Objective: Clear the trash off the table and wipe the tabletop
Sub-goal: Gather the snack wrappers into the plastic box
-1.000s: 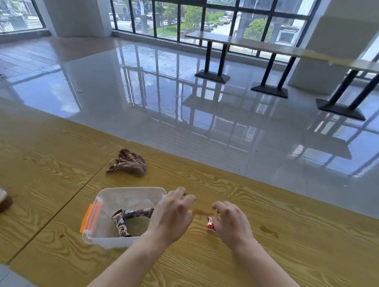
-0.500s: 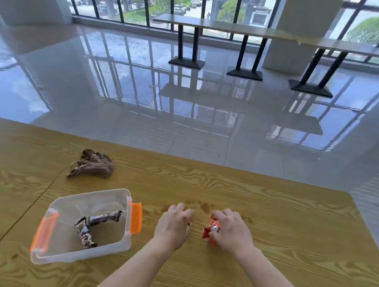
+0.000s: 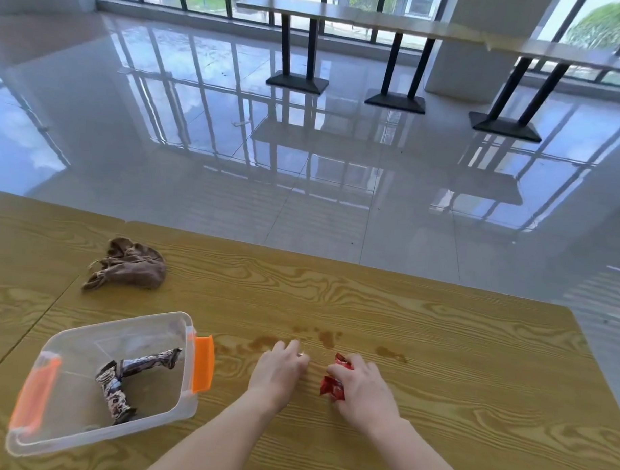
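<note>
A person's two bare hands work at a wooden table (image 3: 455, 363); the step in hand is gathering trash. The right hand (image 3: 364, 395) is closed around one crumpled red wrapper (image 3: 331, 385), low against the table near its front edge. The left hand (image 3: 277, 372) lies just beside it, fingers curled down onto the wood; whether it pinches anything I cannot tell. To the left stands one clear plastic bin (image 3: 83, 434) with two orange latches (image 3: 203, 363); inside lie what look like two dark patterned wrappers (image 3: 120, 386). The next move likely calls for carrying the red wrapper left, over the bin's rim, and letting go. One brown cloth (image 3: 131, 265) lies bunched beyond the bin, untouched; several brown stains (image 3: 327, 338) beyond the hands await wiping.
</note>
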### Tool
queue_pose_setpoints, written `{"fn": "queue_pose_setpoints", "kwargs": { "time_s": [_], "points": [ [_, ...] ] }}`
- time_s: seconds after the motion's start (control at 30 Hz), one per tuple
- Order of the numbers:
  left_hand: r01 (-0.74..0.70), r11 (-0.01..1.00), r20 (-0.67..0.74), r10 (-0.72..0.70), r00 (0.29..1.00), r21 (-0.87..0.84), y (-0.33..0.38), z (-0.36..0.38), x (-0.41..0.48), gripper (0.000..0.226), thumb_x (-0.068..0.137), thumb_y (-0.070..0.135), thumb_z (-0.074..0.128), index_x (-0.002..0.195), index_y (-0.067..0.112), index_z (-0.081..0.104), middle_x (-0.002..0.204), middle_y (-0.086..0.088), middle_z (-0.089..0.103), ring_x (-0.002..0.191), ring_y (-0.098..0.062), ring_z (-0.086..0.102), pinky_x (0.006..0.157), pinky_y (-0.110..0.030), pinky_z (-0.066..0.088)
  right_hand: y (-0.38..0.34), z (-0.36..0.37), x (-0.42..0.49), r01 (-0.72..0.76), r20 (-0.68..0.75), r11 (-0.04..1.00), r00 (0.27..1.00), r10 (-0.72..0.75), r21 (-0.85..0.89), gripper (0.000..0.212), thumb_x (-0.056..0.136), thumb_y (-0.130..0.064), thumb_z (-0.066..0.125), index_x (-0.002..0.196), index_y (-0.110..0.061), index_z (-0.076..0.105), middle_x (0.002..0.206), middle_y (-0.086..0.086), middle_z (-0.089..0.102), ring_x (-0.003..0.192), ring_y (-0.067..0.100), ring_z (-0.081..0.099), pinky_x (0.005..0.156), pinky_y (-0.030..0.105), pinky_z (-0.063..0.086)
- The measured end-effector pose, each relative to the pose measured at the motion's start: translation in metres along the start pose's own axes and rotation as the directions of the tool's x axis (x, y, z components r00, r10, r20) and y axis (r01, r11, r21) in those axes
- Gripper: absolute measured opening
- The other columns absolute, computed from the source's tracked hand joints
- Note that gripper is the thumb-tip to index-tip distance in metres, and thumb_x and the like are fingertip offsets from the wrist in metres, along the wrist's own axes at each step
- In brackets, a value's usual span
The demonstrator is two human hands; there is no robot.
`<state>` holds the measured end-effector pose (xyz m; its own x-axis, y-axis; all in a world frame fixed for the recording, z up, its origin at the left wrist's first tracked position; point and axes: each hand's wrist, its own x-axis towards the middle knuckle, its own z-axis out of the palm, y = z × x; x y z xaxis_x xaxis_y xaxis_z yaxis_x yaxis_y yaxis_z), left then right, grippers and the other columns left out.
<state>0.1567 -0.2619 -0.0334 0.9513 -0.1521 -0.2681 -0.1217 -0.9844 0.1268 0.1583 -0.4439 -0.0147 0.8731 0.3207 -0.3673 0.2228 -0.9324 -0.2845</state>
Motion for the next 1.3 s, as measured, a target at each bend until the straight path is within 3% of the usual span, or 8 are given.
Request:
{"fn": "queue_pose_setpoints", "kwargs": {
  "time_s": [0.23, 0.47, 0.6, 0.67, 0.83, 1.03, 1.2, 1.3],
  "points": [
    [-0.024, 0.998, -0.094, 0.018, 0.995, -0.056, -0.004, -0.013, -0.015, 0.024, 0.086, 0.006, 0.049, 0.108, 0.017, 0.054, 0.109, -0.004, 0.050, 0.092, -0.026, 0.049, 0.065, -0.037, 0.046, -0.006, -0.011, -0.004, 0.005, -0.089, 0.999, 0.996, -0.001, 0.040, 0.036, 0.088, -0.028, 0.061, 0.122, -0.039, 0.054, 0.132, -0.006, 0.043, 0.110, 0.022, 0.043, 0.090, 0.033, 0.048],
    [-0.031, 0.996, -0.279, 0.008, 0.960, -0.080, -0.019, -0.048, -0.048, 0.031, 0.087, 0.010, 0.049, 0.115, 0.021, 0.054, 0.109, -0.002, 0.052, 0.095, -0.025, 0.053, 0.065, -0.038, 0.050, -0.039, -0.043, -0.007, 0.118, -0.234, 0.992, 0.967, -0.103, 0.053, 0.038, 0.087, -0.029, 0.064, 0.122, -0.040, 0.054, 0.130, -0.007, 0.046, 0.106, 0.020, 0.046, 0.081, 0.030, 0.049],
    [0.038, 0.996, -0.443, -0.069, 0.894, -0.077, -0.037, -0.080, -0.078, 0.033, 0.077, 0.019, 0.062, 0.107, 0.033, 0.063, 0.101, 0.009, 0.058, 0.088, -0.014, 0.058, 0.069, -0.039, 0.049, -0.071, -0.063, -0.009, 0.214, -0.309, 0.976, 0.931, -0.192, 0.042, 0.040, 0.086, -0.028, 0.066, 0.123, -0.040, 0.055, 0.133, -0.007, 0.048, 0.105, 0.020, 0.048, 0.082, 0.031, 0.050],
    [0.034, 0.986, -0.496, -0.112, 0.861, -0.164, -0.051, -0.092, -0.093, 0.033, 0.078, 0.017, 0.061, 0.108, 0.028, 0.064, 0.105, 0.005, 0.060, 0.090, -0.019, 0.059, 0.076, -0.043, 0.049, -0.091, -0.072, -0.009, 0.270, -0.339, 0.962, 0.910, -0.240, 0.044, 0.041, 0.086, -0.030, 0.066, 0.124, -0.039, 0.055, 0.135, -0.006, 0.048, 0.108, 0.021, 0.049, 0.084, 0.032, 0.050],
    [0.029, 0.916, -0.598, -0.285, 0.749, -0.399, -0.092, -0.116, -0.129, 0.033, 0.075, 0.008, 0.066, 0.107, 0.016, 0.068, 0.101, -0.002, 0.064, 0.088, -0.025, 0.061, 0.072, -0.040, 0.052, -0.150, -0.087, -0.007, 0.424, -0.362, 0.906, 0.847, -0.389, 0.019, 0.047, 0.081, -0.029, 0.071, 0.125, -0.038, 0.056, 0.135, -0.005, 0.049, 0.115, 0.023, 0.051, 0.091, 0.032, 0.047],
    [0.149, 0.792, -0.524, -0.519, 0.676, -0.593, -0.140, -0.103, -0.169, 0.023, 0.075, 0.013, 0.073, 0.096, 0.018, 0.069, 0.091, 0.003, 0.068, 0.085, -0.016, 0.061, 0.074, -0.031, 0.049, -0.223, -0.075, -0.006, 0.562, -0.289, 0.827, 0.793, -0.537, 0.005, 0.048, 0.080, -0.030, 0.070, 0.126, -0.040, 0.057, 0.135, -0.004, 0.048, 0.113, 0.024, 0.049, 0.090, 0.034, 0.047],
    [0.257, 0.739, -0.395, -0.581, 0.712, -0.623, -0.170, -0.082, -0.183, 0.016, 0.076, 0.016, 0.072, 0.089, 0.021, 0.064, 0.087, 0.006, 0.063, 0.082, -0.016, 0.058, 0.074, -0.036, 0.048, -0.266, -0.057, 0.003, 0.600, -0.198, 0.800, 0.783, -0.590, -0.009, 0.045, 0.083, -0.035, 0.067, 0.127, -0.037, 0.057, 0.137, -0.002, 0.046, 0.114, 0.026, 0.047, 0.092, 0.036, 0.047],
    [0.273, 0.708, -0.350, -0.600, 0.720, -0.652, -0.184, -0.075, -0.186, 0.016, 0.077, 0.020, 0.074, 0.088, 0.022, 0.063, 0.084, 0.007, 0.063, 0.080, -0.015, 0.057, 0.071, -0.031, 0.047, -0.283, -0.045, 0.010, 0.602, -0.155, 0.798, 0.788, -0.596, -0.008, 0.042, 0.085, -0.035, 0.065, 0.126, -0.034, 0.057, 0.136, -0.001, 0.047, 0.113, 0.028, 0.047, 0.094, 0.038, 0.046]
  ]
}}
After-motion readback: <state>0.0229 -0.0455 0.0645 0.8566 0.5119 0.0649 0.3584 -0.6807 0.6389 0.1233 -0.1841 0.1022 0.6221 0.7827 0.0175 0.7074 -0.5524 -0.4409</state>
